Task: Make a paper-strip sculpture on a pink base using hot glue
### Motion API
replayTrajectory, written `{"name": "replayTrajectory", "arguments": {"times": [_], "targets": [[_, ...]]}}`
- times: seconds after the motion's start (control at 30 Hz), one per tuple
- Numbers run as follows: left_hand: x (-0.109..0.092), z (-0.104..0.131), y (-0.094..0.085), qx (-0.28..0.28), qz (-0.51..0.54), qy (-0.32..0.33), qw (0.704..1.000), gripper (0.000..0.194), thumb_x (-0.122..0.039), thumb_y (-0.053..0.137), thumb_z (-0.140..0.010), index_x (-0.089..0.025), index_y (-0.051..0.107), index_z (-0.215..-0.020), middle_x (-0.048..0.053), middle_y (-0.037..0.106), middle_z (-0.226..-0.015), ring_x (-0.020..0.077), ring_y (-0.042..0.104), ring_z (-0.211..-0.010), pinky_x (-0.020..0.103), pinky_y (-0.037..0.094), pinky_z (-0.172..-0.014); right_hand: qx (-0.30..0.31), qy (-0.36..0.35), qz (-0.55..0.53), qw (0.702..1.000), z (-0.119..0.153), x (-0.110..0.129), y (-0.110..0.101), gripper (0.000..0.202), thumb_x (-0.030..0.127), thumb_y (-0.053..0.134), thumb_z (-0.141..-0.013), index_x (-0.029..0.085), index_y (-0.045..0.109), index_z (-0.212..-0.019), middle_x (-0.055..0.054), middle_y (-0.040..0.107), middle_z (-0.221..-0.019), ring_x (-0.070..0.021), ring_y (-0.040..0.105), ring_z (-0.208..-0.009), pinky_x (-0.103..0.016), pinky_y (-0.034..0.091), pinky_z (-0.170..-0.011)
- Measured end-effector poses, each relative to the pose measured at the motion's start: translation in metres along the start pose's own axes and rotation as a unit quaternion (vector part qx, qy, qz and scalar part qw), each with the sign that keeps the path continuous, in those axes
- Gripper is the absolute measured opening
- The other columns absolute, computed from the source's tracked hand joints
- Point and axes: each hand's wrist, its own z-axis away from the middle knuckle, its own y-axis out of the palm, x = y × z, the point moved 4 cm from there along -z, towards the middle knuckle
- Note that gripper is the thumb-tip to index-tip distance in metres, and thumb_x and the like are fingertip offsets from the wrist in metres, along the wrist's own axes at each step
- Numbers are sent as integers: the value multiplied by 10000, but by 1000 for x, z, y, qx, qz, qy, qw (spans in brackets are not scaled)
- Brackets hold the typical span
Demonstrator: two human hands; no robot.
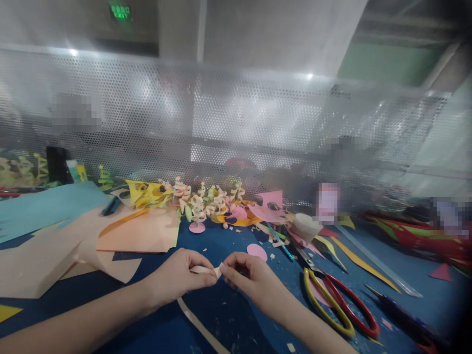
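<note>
My left hand [188, 273] pinches a narrow cream paper strip [201, 269] between thumb and fingers. From under that hand, a long tail of pale strip hangs down toward the near edge of the view. My right hand [249, 275] meets it at the middle, its thumb and forefinger closed on the small folded end of the same strip. Just beyond my right hand lies a pink paper disc [257, 252] on the blue table [221, 314]. To the right rest large scissors [334, 300] with one yellow and one red handle.
Peach paper sheets [143, 231] and a teal sheet [55, 206] cover the left side. Curled paper pieces [199, 204] crowd the back middle. A white cup [306, 227], a blue pen [280, 241], a clear ruler [379, 263] and a dark pointed tool [401, 312] lie right. Perforated panel [239, 123] stands behind.
</note>
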Motion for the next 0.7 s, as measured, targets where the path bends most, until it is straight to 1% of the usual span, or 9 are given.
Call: {"name": "replayTrajectory", "arguments": {"times": [0.13, 0.2, 0.3, 0.37, 0.47, 0.6, 0.7], "targets": [[2, 0, -1, -16, -14, -8, 1000, 174, -291, 641, -595, -126, 666, -644, -54, 475, -497, 84, 398, -499, 187, 282, -492, -5, -5, 32, 999, 0, 2, 1, 205, 330, 505, -783, 159, 592, -710, 8, 556, -603, -111, 473, -562, -219, 360, -530], [0, 1, -1, -10, -16, -2, 1000, 174, -297, 630, -611, -129, 660, -648, -61, 457, -491, 80, 385, -490, 185, 275, -483, -15, -13, 57, 998, 0, 3, 1, 200, 324, 498, -784, 161, 593, -720, 9, 551, -606, -115, 470, -569, -219, 354, -526], [-3, 1, -1, 9, 8, 1, 1000, 191, -320, 615, -636, -143, 670, -682, -47, 503, -516, 96, 437, -514, 196, 329, -513, -36, -29, 94, 994, 0, 4, 0, 191, 306, 484, -787, 165, 588, -712, 10, 542, -613, -120, 472, -581, -221, 359, -535], [-3, 0, 0, 26, 51, -6, 998, 237, -361, 592, -664, -141, 672, -703, -16, 565, -566, 119, 496, -559, 218, 382, -562, -42, -41, 107, 993, 0, 5, 0, 181, 288, 477, -789, 171, 588, -708, 7, 559, -630, -124, 490, -596, -220, 370, -548], [-2, 0, 1, 49, 103, -17, 993, 311, -424, 558, -695, -128, 655, -676, 15, 603, -592, 129, 537, -570, 240, 417, -584, -41, -57, 113, 991, 0, 5, 1, 177, 278, 469, -796, 180, 593, -715, 3, 585, -652, -127, 514, -616, -217, 381, -557], [1, -1, 2, 58, 85, -16, 995, 267, -392, 608, -667, -129, 637, -636, -1, 605, -578, 105, 544, -522, 212, 403, -530, -45, -56, 125, 989, 2, 6, 1, 177, 288, 481, -789, 183, 591, -698, 6, 577, -628, -124, 511, -596, -213, 377, -535], [3, -1, 3, 65, 79, -13, 995, 246, -375, 609, -670, -133, 635, -634, -12, 601, -575, 92, 541, -487, 199, 392, -491, -52, -49, 138, 988, 2, 7, 0, 177, 291, 491, -778, 181, 590, -680, 7, 563, -603, -122, 499, -570, -214, 366, -513]]}}
